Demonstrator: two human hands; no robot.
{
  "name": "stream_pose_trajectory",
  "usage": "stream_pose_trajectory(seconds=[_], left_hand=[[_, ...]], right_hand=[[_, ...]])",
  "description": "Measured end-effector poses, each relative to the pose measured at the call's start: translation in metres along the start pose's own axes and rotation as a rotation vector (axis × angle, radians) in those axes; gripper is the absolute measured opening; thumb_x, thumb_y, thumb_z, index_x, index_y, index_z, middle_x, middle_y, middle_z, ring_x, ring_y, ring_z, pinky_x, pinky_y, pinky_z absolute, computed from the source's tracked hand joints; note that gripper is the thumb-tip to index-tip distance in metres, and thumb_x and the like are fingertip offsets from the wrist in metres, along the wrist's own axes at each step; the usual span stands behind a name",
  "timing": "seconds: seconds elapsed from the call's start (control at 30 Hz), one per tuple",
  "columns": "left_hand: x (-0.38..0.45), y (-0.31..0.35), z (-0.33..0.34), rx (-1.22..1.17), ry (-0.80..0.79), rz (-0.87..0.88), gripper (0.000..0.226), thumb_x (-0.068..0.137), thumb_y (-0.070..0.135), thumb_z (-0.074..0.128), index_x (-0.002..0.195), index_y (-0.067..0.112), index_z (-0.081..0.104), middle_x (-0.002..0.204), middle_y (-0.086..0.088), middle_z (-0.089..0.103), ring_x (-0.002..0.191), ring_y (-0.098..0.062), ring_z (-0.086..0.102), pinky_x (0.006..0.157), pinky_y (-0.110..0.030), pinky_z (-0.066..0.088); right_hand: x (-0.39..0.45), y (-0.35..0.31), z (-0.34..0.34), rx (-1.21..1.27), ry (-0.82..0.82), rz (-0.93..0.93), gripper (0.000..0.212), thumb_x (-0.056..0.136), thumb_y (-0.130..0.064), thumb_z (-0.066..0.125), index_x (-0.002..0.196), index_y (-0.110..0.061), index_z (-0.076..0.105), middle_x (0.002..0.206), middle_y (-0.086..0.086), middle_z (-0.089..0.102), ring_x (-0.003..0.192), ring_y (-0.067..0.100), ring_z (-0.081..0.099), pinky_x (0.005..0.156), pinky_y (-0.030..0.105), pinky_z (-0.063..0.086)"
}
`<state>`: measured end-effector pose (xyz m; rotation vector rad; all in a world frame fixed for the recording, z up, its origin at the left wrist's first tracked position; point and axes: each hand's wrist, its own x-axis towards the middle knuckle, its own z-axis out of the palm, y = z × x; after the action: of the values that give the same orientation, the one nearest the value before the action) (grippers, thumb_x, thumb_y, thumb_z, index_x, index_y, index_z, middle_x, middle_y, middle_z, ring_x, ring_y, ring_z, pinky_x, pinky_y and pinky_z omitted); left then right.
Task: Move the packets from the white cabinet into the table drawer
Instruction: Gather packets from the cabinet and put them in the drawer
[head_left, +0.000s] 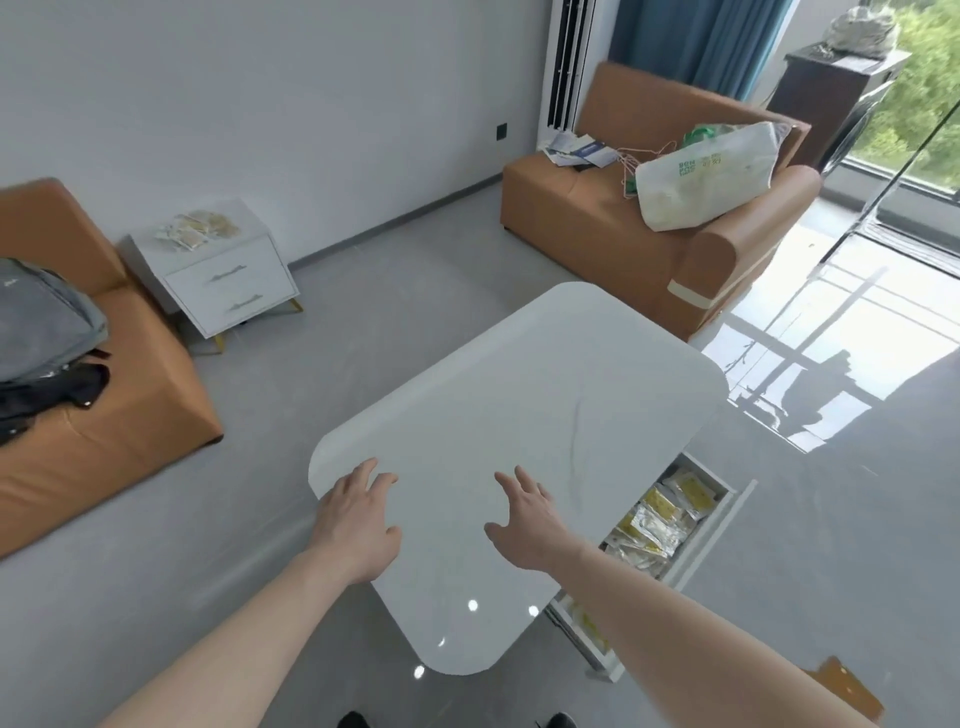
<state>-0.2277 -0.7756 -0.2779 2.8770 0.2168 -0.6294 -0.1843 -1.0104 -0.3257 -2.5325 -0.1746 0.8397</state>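
1. The person is standing at a white table, looking down over both bare forearms.
2. The left hand is hovering over the table's near-left edge with fingers spread and relaxed, gripping nothing; whether it is touching the surface cannot be told.
3. The right hand is reaching over the tabletop, fingers loosely spread, and is likewise carrying nothing.
4. The table drawer is standing pulled out on the table's right side, and yellow-and-white packets in the drawer are lying heaped inside it.
5. More packets on the cabinet are lying in a loose cluster on top of the white cabinet, which is sitting against the far wall, well apart from the table, with both of its drawers closed.
6. An orange sofa beside the cabinet is bearing a grey backpack.
7. A second orange sofa across the room is carrying a white bag and some papers.
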Motion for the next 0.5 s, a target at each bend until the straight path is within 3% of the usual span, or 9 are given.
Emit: stream_pose_trajectory(seconds=[0.27, 0.5], left_hand=[[0.025, -0.145, -0.060, 0.059, 0.032, 0.011, 0.074, 0.093, 0.039, 0.056, 0.159, 0.027, 0.025, 0.170, -0.004, 0.008, 0.153, -0.029, 0.021, 0.123, -0.040, 0.022], [0.063, -0.216, -0.108, 0.050, 0.079, 0.024, 0.074, 0.092, 0.040, 0.058, 0.158, 0.027, 0.028, 0.170, -0.005, 0.010, 0.153, -0.029, 0.021, 0.123, -0.039, 0.022]], right_hand=[[0.053, -0.145, 0.033, 0.022, 0.053, -0.005, 0.080, 0.099, -0.040, 0.056, 0.164, -0.025, 0.012, 0.172, 0.003, 0.001, 0.158, 0.035, 0.005, 0.127, 0.046, 0.019], [0.090, -0.231, 0.030, 0.026, 0.086, -0.057, 0.080, 0.099, -0.039, 0.056, 0.164, -0.026, 0.012, 0.173, 0.001, -0.001, 0.158, 0.035, 0.004, 0.127, 0.045, 0.017]])
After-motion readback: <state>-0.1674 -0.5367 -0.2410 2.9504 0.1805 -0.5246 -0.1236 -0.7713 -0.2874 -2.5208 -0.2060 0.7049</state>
